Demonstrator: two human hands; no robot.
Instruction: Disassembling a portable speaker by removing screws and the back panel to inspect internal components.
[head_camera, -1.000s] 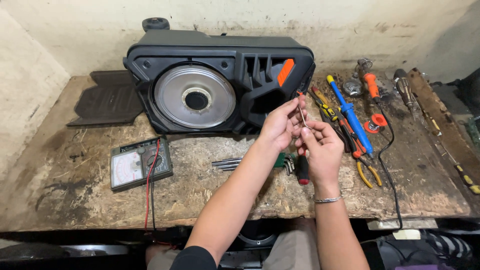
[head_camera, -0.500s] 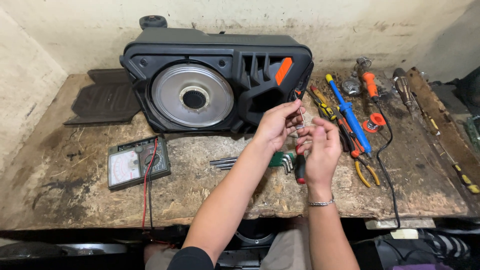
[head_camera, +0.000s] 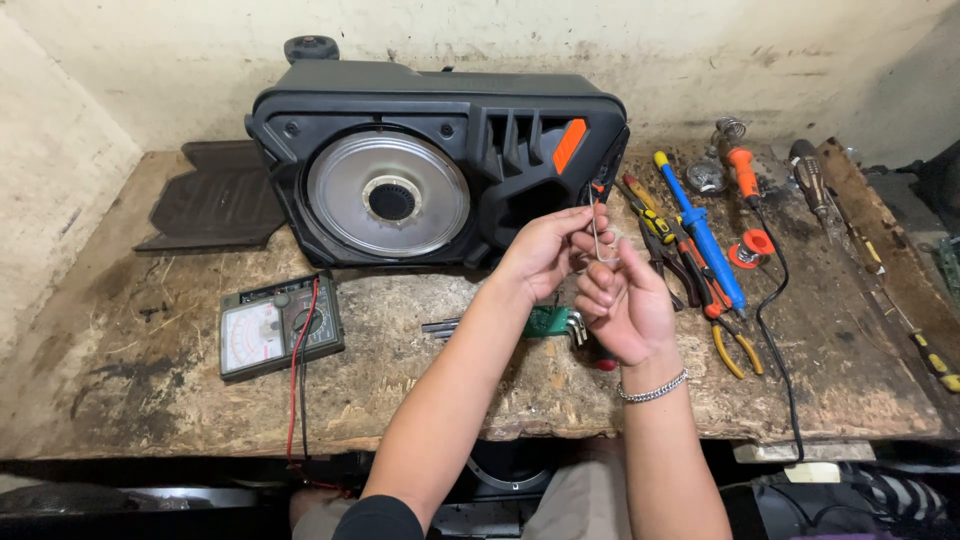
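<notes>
Both hands are up off the bench, in front of the big black plastic speaker cabinet (head_camera: 440, 160) with its silver cone. Left hand (head_camera: 545, 250) pinches the upper end of a thin bent steel hex key (head_camera: 598, 240), fingertips closed on it. Right hand (head_camera: 625, 310) is curled just below, fingers closed near the key's lower bend; whether they actually clamp it I cannot tell, the knuckles hide the contact. The key sits between the two hands, above the bench, just right of the cabinet's lower corner.

To do this well, I'd say: keep the pinch near the bend so the thin shaft doesn't spin, and keep it over the bench, since a dropped key would vanish among the clutter.

Under the hands lies a green-holdered set of hex keys (head_camera: 550, 322), with a red-handled tool partly hidden below the right wrist.

Surface: worn, stained chipboard bench top (head_camera: 120, 400). Left side has a green analog multimeter (head_camera: 280, 325) with red and black leads hanging over the front edge, and a black grille panel (head_camera: 215, 200) flat near the wall. Right side: blue-handled screwdriver (head_camera: 700, 235), orange-handled soldering iron (head_camera: 742, 170) with black cord, solder spool, yellow-handled pliers (head_camera: 735, 350).

Room: scuffed, dirty cream plaster wall behind, tight corner on the left.
</notes>
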